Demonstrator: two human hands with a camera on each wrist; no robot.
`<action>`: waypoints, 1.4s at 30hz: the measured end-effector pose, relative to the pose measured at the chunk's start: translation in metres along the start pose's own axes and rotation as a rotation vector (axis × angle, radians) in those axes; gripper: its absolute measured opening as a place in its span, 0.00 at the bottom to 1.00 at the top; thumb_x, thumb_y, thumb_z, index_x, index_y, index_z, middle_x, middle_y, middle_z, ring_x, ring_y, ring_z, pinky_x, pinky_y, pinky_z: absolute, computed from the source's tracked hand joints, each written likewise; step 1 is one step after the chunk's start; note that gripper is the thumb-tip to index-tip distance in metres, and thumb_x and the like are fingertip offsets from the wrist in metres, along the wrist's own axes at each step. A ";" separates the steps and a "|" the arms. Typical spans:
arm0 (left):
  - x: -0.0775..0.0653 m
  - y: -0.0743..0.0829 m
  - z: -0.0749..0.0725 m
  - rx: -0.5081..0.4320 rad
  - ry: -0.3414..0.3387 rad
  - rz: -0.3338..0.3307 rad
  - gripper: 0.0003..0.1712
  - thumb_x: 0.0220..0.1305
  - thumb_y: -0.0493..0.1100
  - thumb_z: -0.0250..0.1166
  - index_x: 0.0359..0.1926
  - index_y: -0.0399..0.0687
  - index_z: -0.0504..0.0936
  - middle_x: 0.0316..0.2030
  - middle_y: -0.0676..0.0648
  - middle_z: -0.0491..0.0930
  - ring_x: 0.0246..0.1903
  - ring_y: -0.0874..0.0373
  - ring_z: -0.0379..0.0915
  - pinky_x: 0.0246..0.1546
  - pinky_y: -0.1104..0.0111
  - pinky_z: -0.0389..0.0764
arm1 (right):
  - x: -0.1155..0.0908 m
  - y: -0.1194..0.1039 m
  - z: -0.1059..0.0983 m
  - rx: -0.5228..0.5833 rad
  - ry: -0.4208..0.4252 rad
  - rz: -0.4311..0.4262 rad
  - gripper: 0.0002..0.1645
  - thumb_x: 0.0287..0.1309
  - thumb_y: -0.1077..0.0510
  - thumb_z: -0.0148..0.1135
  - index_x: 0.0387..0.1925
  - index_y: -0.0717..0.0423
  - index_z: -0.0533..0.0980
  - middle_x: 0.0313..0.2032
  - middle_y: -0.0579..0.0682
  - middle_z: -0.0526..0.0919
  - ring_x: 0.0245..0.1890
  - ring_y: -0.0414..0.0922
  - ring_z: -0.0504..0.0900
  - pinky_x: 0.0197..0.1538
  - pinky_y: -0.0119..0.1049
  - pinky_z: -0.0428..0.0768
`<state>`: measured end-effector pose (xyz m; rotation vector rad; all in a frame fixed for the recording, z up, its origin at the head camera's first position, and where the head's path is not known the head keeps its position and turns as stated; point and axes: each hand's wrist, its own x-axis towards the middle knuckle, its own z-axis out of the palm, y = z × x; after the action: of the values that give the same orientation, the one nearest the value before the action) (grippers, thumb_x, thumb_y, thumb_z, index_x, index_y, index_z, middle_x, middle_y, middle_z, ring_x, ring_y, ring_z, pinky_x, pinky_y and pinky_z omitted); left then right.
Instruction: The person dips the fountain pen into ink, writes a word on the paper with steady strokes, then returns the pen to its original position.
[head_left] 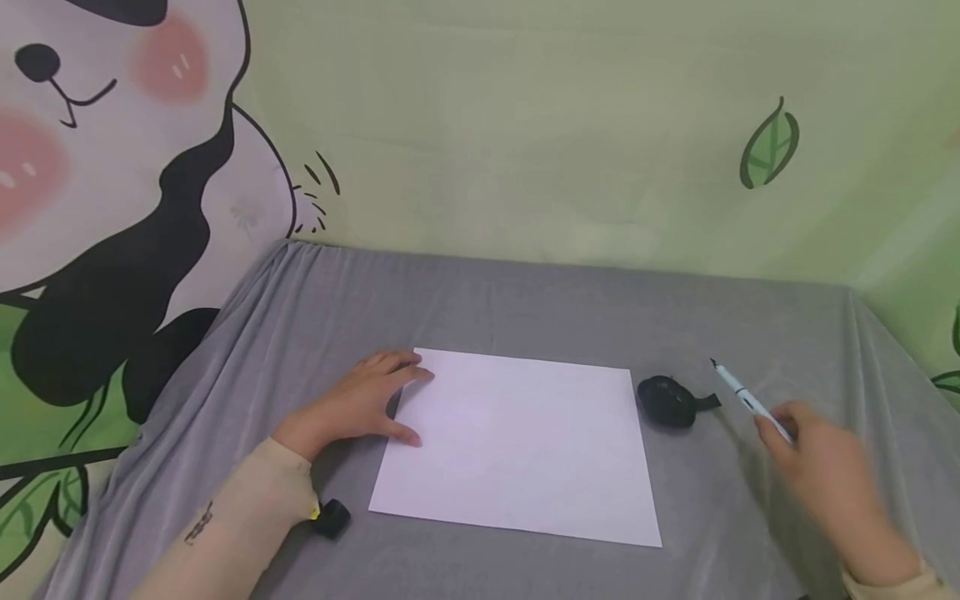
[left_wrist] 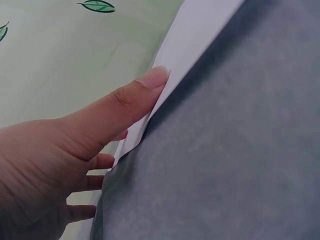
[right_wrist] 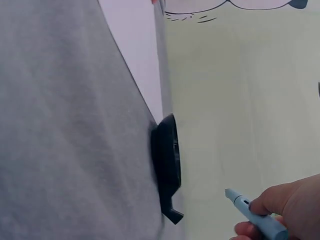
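Observation:
A white sheet of paper [head_left: 517, 450] lies flat on the grey cloth. My left hand [head_left: 367, 396] rests on its left edge, thumb and fingers spread; in the left wrist view the thumb [left_wrist: 120, 110] presses along the paper's edge [left_wrist: 192, 37]. A light blue pen [head_left: 742, 396] is held by my right hand [head_left: 832, 471], pinched between thumb and fingers. Its dark tip points up and left, away from the sheet. Between paper and pen sits a black rounded object [head_left: 666, 402] with a short tab, close to the sheet's right edge.
Grey cloth [head_left: 525, 308] covers the table and meets a pale green wall [head_left: 525, 150] behind it. A cartoon panda [head_left: 112, 208] is printed on the left side. A small black block [head_left: 332, 518] shows by the left sleeve.

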<state>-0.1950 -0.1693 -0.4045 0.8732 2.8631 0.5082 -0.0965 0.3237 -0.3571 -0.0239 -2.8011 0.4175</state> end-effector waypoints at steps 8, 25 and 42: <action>0.001 0.000 0.000 0.003 -0.006 -0.005 0.51 0.40 0.64 0.76 0.66 0.51 0.70 0.68 0.40 0.64 0.68 0.40 0.57 0.67 0.43 0.59 | 0.009 -0.002 -0.010 0.049 0.096 -0.008 0.15 0.63 0.56 0.59 0.40 0.66 0.79 0.15 0.50 0.79 0.14 0.32 0.67 0.20 0.33 0.62; 0.000 0.000 0.000 0.003 0.003 0.000 0.52 0.40 0.64 0.76 0.66 0.51 0.70 0.68 0.41 0.64 0.67 0.41 0.57 0.67 0.42 0.59 | 0.032 -0.003 -0.019 0.428 0.145 0.194 0.04 0.61 0.54 0.63 0.36 0.47 0.80 0.13 0.21 0.74 0.13 0.27 0.75 0.21 0.23 0.70; 0.000 -0.001 0.002 0.011 0.005 0.003 0.51 0.40 0.64 0.76 0.65 0.51 0.70 0.68 0.41 0.65 0.67 0.41 0.58 0.67 0.43 0.59 | 0.041 -0.011 -0.010 0.663 0.250 0.212 0.07 0.65 0.60 0.57 0.29 0.48 0.73 0.17 0.34 0.74 0.14 0.31 0.72 0.18 0.23 0.71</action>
<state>-0.1958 -0.1698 -0.4066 0.8793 2.8717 0.4966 -0.1318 0.3190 -0.3324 -0.2097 -2.2981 1.2725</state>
